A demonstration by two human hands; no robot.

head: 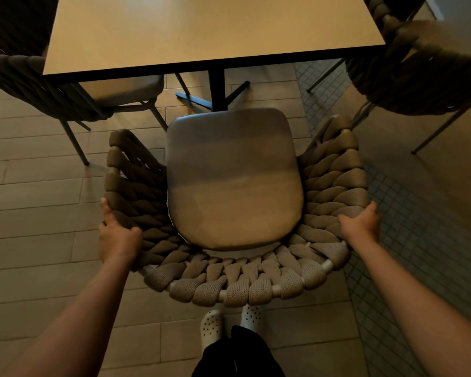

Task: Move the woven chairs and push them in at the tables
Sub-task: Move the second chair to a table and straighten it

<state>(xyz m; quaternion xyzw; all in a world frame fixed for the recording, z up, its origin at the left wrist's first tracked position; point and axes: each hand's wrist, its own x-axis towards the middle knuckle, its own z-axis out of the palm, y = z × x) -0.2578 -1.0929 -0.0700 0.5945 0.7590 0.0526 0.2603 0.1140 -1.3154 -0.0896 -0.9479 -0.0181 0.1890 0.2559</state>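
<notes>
Head view — steeply downward; close

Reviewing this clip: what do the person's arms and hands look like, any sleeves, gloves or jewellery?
Both forearms are bare as far as the frame shows; no sleeves visible. The left hand and right hand wear no gloves, and no watch, bracelet or ring shows, though the dim light and blur could hide small items.

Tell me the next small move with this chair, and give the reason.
Probably push the woven chair straight forward toward the table. Both the left hand and the right hand already grip its woven back, it faces the table, and its seat cushion lies wholly short of the table edge, with the pedestal base just ahead.
</notes>
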